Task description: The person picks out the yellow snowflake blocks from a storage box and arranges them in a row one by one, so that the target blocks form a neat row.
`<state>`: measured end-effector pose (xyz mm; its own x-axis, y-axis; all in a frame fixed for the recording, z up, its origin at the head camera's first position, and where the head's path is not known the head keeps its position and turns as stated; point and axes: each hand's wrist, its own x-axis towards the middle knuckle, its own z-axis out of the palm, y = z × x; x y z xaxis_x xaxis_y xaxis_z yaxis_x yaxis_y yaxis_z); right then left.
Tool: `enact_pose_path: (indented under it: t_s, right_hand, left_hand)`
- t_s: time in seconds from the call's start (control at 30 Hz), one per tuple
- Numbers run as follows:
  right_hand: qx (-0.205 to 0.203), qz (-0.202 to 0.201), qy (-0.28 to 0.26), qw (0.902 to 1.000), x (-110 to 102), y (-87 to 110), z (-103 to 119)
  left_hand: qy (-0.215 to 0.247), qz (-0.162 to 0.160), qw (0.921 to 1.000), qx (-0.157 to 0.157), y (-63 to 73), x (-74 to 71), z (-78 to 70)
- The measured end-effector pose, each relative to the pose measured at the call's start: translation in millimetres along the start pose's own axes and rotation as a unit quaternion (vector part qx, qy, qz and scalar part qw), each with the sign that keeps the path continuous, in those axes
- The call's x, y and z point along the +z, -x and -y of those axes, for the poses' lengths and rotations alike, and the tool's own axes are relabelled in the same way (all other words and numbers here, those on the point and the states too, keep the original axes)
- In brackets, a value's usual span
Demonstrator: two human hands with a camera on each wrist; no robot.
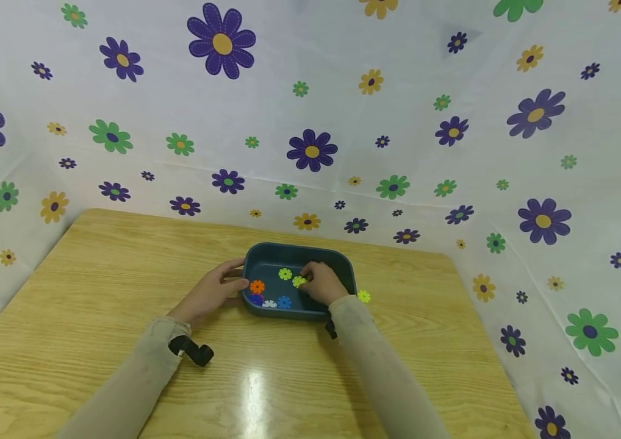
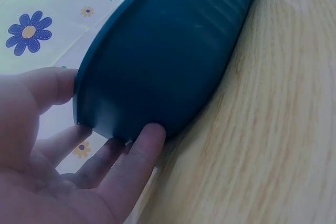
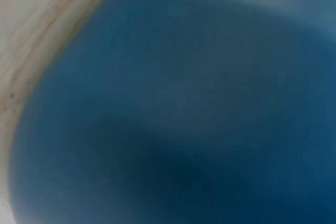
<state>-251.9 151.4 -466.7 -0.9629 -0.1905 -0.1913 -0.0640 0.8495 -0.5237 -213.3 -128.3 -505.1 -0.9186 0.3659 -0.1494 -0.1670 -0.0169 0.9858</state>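
A dark blue-green plastic tray (image 1: 296,314) with raised walls sits on the table. My left hand (image 1: 214,291) holds its left end, thumb over the rim and fingers against the outer wall; the left wrist view shows these fingers (image 2: 149,145) on the tray's side (image 2: 168,51). Inside the tray, my right hand (image 1: 323,283) pinches a yellow-green snowflake disc (image 1: 298,281) at its fingertips. Another yellow-green disc (image 1: 285,274) lies just left of it. Toward the left end are an orange disc (image 1: 257,286), a purple disc (image 1: 256,299), a white disc (image 1: 269,303) and a blue disc (image 1: 284,302).
One more yellow-green disc (image 1: 363,296) shows outside the tray, by its right end. The wooden table (image 1: 124,262) meets a white flower-print cloth (image 1: 266,122) at its back and sides. The right wrist view is filled by the blurred tray wall (image 3: 173,103).
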Motion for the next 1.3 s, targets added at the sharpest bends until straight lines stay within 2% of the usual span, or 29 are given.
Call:
enact_pose_path:
  t_s: [0.27,0.57,0.9,1.3]
  right_hand:
    - [-0.006,-0.013,0.013,0.9998,-0.7,3.0,2.9]
    - [-0.014,0.009,-0.094,0.9955,-4.2,3.9,-1.2]
    - [-0.004,0.026,-0.132,0.9909,-4.8,0.2,-4.8]
    - [0.010,0.051,-0.199,0.9787,-6.0,0.4,-5.1]
  left_hand:
    - [-0.001,0.003,1.0000,0.006,-0.8,-0.9,1.9]
    - [-0.004,-0.002,1.0000,0.001,1.5,1.3,-1.7]
    - [-0.009,-0.006,0.9999,-0.002,1.6,2.1,-2.8]
    - [-0.009,-0.006,0.9999,-0.006,0.6,0.3,-1.8]
